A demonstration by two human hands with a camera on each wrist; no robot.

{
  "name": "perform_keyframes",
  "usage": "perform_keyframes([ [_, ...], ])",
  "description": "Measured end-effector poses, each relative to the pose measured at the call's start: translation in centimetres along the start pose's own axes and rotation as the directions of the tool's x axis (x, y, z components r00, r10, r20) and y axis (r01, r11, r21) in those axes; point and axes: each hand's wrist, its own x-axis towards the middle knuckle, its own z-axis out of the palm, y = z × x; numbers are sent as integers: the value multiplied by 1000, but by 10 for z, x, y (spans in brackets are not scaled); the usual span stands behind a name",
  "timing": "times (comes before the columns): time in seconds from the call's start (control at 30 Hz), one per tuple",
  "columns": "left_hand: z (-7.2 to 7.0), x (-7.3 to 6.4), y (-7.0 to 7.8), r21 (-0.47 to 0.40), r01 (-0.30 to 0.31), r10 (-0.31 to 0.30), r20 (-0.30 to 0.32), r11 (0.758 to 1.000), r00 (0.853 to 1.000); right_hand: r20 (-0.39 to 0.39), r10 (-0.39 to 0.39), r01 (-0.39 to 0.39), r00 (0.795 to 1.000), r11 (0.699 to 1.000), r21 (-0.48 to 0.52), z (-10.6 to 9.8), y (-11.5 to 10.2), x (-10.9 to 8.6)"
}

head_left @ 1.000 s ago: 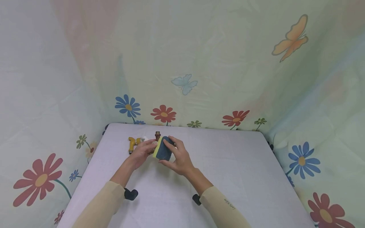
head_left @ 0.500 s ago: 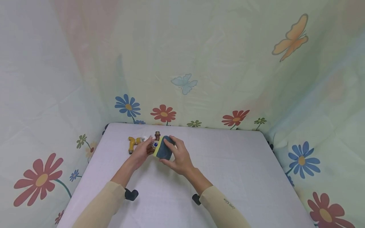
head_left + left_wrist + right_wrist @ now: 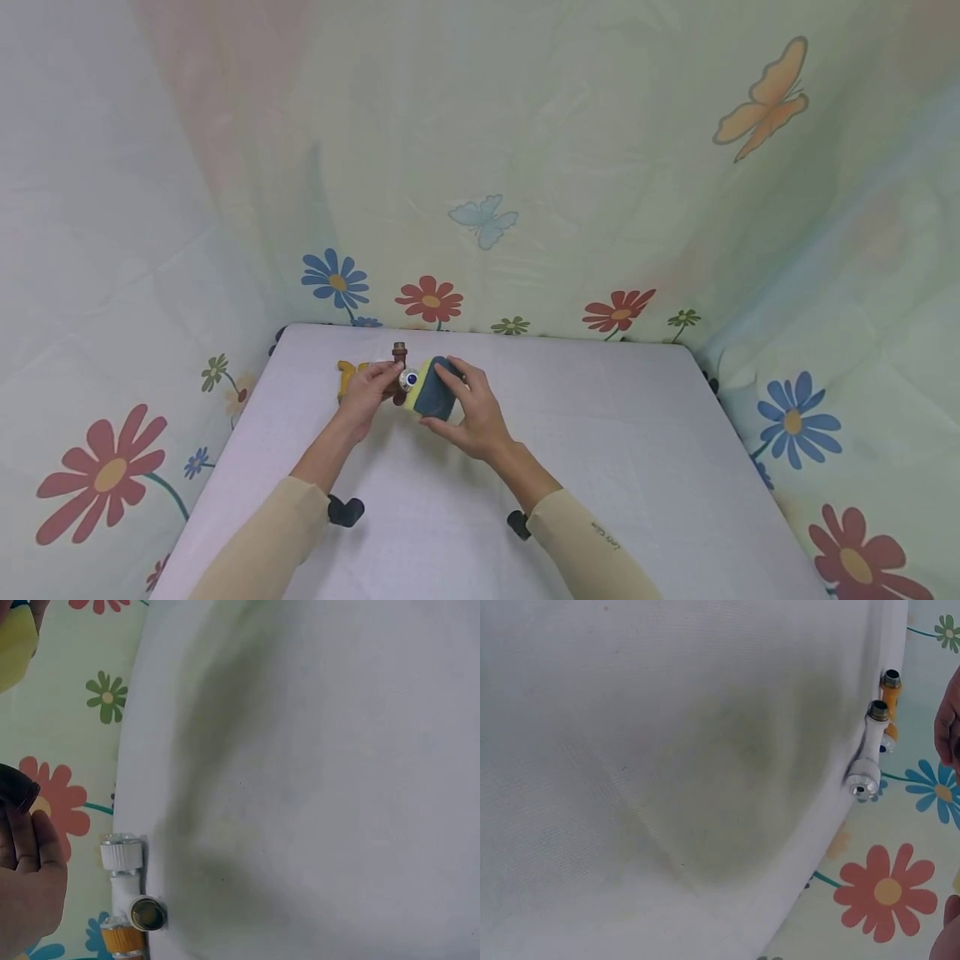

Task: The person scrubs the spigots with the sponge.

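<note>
On the far left, a big red flower (image 3: 105, 473) is on the cloth wall (image 3: 187, 275). Next comes a yellow tap (image 3: 345, 378). It lies near the back left corner of the white counter (image 3: 615, 433), and the left hand hides part of it. The left wrist view shows a white tap (image 3: 129, 885) lying right by the yellow one.

Then comes the left hand (image 3: 366, 395), at the end of a tan sleeve (image 3: 262, 533) with a small black piece (image 3: 346, 511) by its cuff. Its fingers pinch a brown tap (image 3: 400, 357), held up over the counter with one end pointing to the back wall. The tap has a clear round knob (image 3: 408, 380) with a blue spot in the middle.

Just right of the knob is a sponge (image 3: 435, 392), tilted, with a yellow side to the left and a dark blue side to the right. The yellow side is right by the knob, but it is hard to see if they touch. The right hand (image 3: 476, 412) holds the sponge, its fingers on top and its thumb at the bottom edge. The other tan sleeve (image 3: 588, 542) comes up from the bottom. On the far right, an orange butterfly (image 3: 767, 104) is high on the wall.
</note>
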Motion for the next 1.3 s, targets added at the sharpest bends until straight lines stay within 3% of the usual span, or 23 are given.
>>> perform_keyframes([
  [0.2, 2, 1, 1, 59, -12, 13, -14, 998, 1000, -18, -64, 65, 998, 998, 23, 0, -2, 2],
  [0.43, 8, -4, 3, 171, -77, 78, -1, 982, 997, -42, -102, 100, 994, 994, -46, 2, -4, 2],
  [0.53, 9, -5, 3, 192, -107, 107, 10, 975, 994, -53, -96, 92, 994, 993, -67, 2, -3, 3],
  [0.77, 6, -4, -1, 146, -120, 116, 39, 982, 992, -69, -69, 64, 995, 995, -77, 5, -2, 2],
  [0.93, 4, -4, -1, 165, -134, 127, 51, 977, 991, -73, -70, 63, 995, 994, -90, 6, 0, 1],
  [1.3, 7, -8, 1, 224, -154, 141, 74, 962, 987, -72, 8, -14, 997, 996, -92, 8, -1, 1],
])
